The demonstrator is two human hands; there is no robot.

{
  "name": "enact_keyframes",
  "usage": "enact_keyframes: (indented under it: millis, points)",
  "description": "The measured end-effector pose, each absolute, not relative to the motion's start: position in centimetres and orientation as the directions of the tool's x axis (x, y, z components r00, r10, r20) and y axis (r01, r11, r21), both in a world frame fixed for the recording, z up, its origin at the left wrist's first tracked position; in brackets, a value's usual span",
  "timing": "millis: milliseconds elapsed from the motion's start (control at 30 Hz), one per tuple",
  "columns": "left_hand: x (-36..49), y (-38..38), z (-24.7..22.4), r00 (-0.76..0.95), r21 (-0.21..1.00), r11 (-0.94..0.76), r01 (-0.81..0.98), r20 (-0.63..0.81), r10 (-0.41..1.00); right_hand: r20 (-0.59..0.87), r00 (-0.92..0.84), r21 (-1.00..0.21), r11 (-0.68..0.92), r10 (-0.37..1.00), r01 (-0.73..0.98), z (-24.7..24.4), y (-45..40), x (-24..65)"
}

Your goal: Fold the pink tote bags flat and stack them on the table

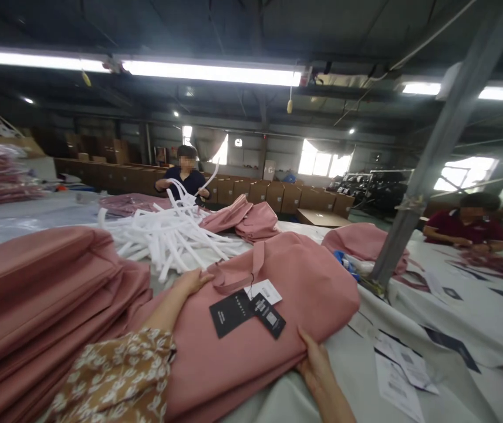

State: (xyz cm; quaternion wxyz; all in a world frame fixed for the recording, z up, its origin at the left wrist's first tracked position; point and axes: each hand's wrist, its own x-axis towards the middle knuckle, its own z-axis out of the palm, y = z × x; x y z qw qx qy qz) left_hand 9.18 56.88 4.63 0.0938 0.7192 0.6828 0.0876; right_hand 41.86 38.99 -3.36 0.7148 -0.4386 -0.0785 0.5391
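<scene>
A pink bag (233, 364) lies across the table in front of me, with a loop handle, black tags (233, 312) and a white label (265, 291) on its top. My left hand (192, 282) rests at the bag's far left edge beside the handle, fingers bent over the fabric. At the near right edge, my right hand (315, 355) grips the bag, thumb on top and the other fingers partly hidden beneath it. More folded pink bags (35, 294) are stacked at the left.
White strips (167, 235) are heaped beyond the bag. Loose tags (401, 376) lie on the table (343, 388) at right, near a slanted metal post (436, 153). One person (185, 176) handles strips opposite; another person (462, 223) sits at far right.
</scene>
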Motion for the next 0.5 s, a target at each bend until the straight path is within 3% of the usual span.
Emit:
enact_keyframes:
  millis: [133,333,433,500]
  points:
    - [8.9,57.3,5.3,0.035,0.271,-0.043,0.962,0.035,0.999,-0.346,0.485,-0.759,0.064,0.803,-0.648,-3.2,39.6,41.4]
    - [12.4,51.2,11.8,0.032,0.269,-0.104,0.957,0.261,0.965,-0.312,0.518,-0.804,0.070,0.796,-0.591,-2.2,39.7,41.8]
    - [14.1,43.7,13.4,0.200,0.251,-0.269,0.930,0.270,0.942,-0.258,0.582,-0.846,0.111,0.771,-0.522,-0.8,41.1,41.9]
    - [14.3,39.1,12.1,0.408,0.237,-0.434,0.869,0.150,0.901,-0.208,0.618,-0.883,0.126,0.758,-0.452,0.3,42.0,41.6]
